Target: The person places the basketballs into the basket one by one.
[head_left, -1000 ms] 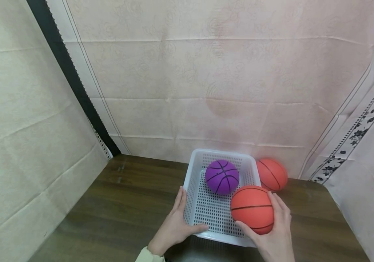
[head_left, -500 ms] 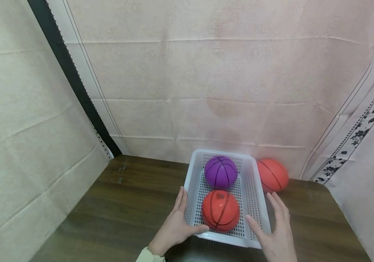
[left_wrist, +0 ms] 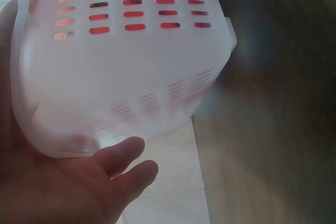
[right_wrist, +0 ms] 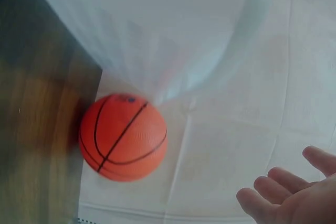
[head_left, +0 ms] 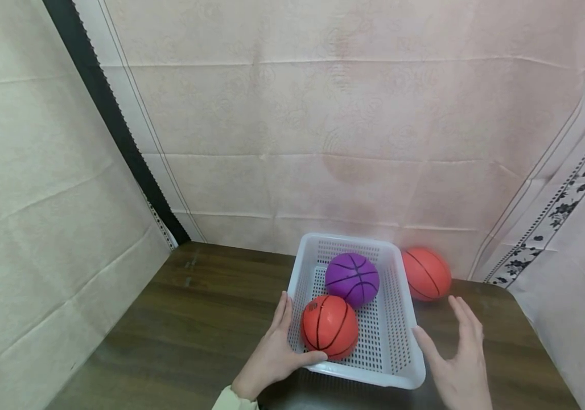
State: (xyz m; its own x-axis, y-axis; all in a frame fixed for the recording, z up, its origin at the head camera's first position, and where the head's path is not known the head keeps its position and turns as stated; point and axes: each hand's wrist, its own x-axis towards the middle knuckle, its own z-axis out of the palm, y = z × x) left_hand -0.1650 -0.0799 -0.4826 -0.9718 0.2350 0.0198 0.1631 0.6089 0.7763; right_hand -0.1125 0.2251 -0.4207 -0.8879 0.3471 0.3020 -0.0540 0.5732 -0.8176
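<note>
A white perforated plastic basket (head_left: 374, 373) stands on the table. Inside it, a small orange-red basketball (head_left: 329, 327) lies at the front left against a purple basketball (head_left: 352, 280). My left hand (head_left: 279, 353) holds the basket's front left corner, thumb over the front rim and fingers along the left wall; in the left wrist view, the fingertips (left_wrist: 128, 148) show outside the wall. To the right of the basket my right hand (head_left: 458, 356) hovers with fingers spread and nothing in it. Another orange-red basketball (head_left: 427, 273) sits outside, behind the basket's right side.
The dark wooden table (head_left: 210, 319) extends left and right of the basket. A pale cloth (head_left: 323, 142) hangs along the back edge, with more cloth on the left (head_left: 41, 199) and right sides.
My right hand has let go of an orange-red basketball in the basket and drawn back to the right. That ball has rolled left, and the purple one has shifted. My left hand stays put.
</note>
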